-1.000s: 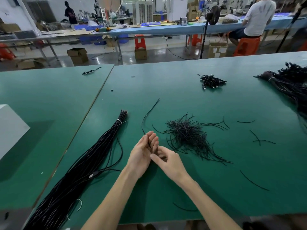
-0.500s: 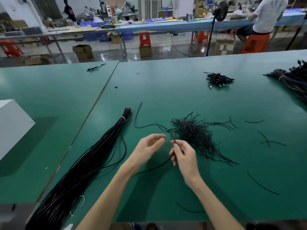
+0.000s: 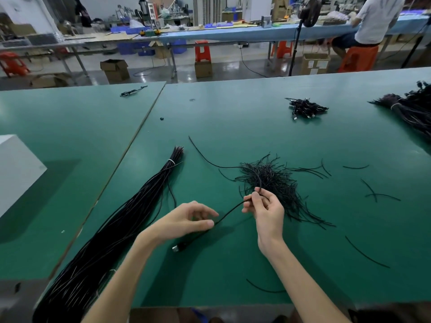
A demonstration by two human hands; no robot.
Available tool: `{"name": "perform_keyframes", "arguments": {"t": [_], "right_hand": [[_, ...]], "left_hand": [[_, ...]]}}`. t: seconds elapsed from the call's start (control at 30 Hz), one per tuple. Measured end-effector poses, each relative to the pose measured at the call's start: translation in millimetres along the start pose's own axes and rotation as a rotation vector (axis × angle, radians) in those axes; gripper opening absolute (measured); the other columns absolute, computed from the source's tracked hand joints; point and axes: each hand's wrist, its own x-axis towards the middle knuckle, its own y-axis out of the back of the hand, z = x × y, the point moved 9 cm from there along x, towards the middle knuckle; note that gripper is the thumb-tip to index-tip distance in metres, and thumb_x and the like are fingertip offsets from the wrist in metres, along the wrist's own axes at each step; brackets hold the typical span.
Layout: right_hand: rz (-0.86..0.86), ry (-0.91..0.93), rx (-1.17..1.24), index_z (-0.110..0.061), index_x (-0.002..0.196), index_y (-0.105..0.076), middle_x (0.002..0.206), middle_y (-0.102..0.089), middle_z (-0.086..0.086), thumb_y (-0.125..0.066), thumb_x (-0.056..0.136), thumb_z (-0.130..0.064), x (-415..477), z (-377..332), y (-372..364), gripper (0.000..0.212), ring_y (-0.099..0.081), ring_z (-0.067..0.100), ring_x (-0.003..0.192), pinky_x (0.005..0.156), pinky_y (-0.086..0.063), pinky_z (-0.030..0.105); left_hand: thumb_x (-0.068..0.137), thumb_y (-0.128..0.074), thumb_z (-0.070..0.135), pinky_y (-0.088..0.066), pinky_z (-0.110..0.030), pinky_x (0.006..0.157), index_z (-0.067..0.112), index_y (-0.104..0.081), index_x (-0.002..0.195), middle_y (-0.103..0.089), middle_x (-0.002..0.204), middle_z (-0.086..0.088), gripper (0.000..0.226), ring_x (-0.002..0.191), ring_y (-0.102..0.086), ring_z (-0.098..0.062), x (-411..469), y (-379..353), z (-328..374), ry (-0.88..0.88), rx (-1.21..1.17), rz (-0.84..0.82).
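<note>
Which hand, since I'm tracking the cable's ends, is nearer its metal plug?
Left. The left hand sits just past the metal plug; the right hand pinches the cable farther along, by the wire pile.

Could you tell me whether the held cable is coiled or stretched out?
Stretched out: the cable runs uncoiled from left hand to right hand, then across the table.
</note>
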Motion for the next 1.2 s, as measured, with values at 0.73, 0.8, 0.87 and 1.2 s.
{"name": "perform_keyframes", "arguments": {"t": [0.73,0.8,0.87,1.2], "right_hand": [[-0.311,0.128,-0.575,-0.017,0.104,-0.074,0.078,-0.074,-0.003,-0.067,0.101,-0.024,-15.1,1.3,-40.0,0.011,-0.066,0.008,0.062,0.062,-0.050,0.020],[-0.357,0.145,-0.623,-0.016,0.098,-0.074,0.076,-0.072,-0.005,-0.071,0.098,-0.027,-18.2,1.6,-44.3,0.012,-0.060,0.005,0.062,0.063,-0.045,0.015],[-0.353,0.159,-0.638,-0.014,0.094,-0.073,0.076,-0.068,-0.006,-0.073,0.096,-0.028,-19.6,0.0,-45.0,0.014,-0.055,0.002,0.064,0.064,-0.042,0.015],[-0.253,0.200,-0.648,-0.015,0.091,-0.070,0.087,-0.068,0.000,-0.071,0.097,-0.023,-15.5,-5.7,-37.6,0.010,-0.057,0.001,0.073,0.069,-0.044,0.013]], "left_hand": [[0.108,-0.049,0.041,-0.043,-0.022,0.058,0.003,-0.066,0.127,-0.051,0.087,0.002,0.046,0.066,-0.044,-0.010,20.4,-47.5,30.1,-0.186,-1.121,-0.036],[0.106,-0.053,0.038,-0.049,-0.024,0.069,0.001,-0.065,0.132,-0.053,0.094,0.000,0.047,0.073,-0.051,-0.010,22.6,-40.2,35.3,-0.233,-1.224,0.007],[0.105,-0.050,0.041,-0.054,-0.028,0.079,0.008,-0.064,0.137,-0.058,0.099,-0.001,0.048,0.081,-0.059,-0.011,24.8,-31.7,35.7,-0.253,-1.328,0.057],[0.098,-0.061,0.031,-0.058,-0.017,0.070,0.004,-0.074,0.119,-0.067,0.095,-0.004,0.037,0.084,-0.069,-0.008,29.9,-10.9,1.3,-0.139,-1.232,0.185]]}}
